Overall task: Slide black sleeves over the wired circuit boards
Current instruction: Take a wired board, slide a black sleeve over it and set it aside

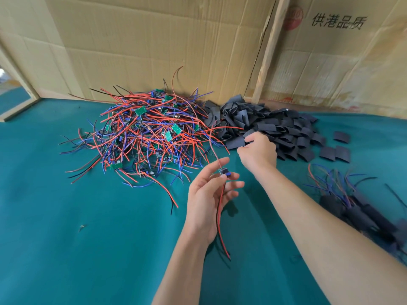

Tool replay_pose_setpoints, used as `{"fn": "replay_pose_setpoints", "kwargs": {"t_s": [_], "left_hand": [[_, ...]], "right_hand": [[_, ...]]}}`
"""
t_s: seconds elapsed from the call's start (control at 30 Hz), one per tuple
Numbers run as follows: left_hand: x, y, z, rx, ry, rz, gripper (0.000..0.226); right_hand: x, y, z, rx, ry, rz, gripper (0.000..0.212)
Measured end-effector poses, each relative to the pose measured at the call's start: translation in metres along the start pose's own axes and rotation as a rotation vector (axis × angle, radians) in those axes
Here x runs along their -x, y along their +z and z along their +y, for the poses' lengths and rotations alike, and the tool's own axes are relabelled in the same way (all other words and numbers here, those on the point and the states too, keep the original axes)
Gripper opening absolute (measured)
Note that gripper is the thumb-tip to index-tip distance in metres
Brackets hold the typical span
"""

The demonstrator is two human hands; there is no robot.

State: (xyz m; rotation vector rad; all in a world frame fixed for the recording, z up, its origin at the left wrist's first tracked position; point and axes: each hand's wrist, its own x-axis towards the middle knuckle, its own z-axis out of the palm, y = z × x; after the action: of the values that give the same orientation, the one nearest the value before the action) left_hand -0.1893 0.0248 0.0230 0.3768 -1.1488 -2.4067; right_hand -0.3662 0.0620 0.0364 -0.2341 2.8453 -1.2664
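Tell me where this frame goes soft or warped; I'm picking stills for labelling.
Head view: the sleeved boards at lower right are blurred; the cardboard wall and table edge bow from wide-angle distortion; the wire pile and both hands stay fairly sharp under soft, even light.

The finished pile at the table's right edge is a blur and partly cut off, the right hand hides whichever sleeve it's grabbing, and the held board is too tiny to read.

Bare green tabletop near left; wired board heap, sleeve pile, cardboard wall behind.
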Motion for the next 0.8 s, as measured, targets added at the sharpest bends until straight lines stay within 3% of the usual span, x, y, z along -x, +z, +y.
{"fn": "replay_pose_setpoints", "kwargs": {"t_s": [0.2,0.43,0.67,0.8], "left_hand": [[0.002,0.005,-0.006,-0.180,0.033,-0.032,0.016],[0.001,0.004,-0.008,-0.258,0.055,-0.011,0.018],[0.002,0.007,-0.008,-0.272,0.038,-0.011,0.024],[0.003,0.010,-0.008,-0.319,0.029,-0.024,0.025]], "right_hand": [[0.001,0.006,-0.001,-0.042,0.035,0.031,0.026],[0.003,0.011,-0.010,-0.137,-0.034,-0.007,0.011],[0.033,-0.057,0.021,-0.029,-0.270,0.155,0.017],[0.057,-0.076,0.047,-0.051,-0.287,0.041,0.017]]}}
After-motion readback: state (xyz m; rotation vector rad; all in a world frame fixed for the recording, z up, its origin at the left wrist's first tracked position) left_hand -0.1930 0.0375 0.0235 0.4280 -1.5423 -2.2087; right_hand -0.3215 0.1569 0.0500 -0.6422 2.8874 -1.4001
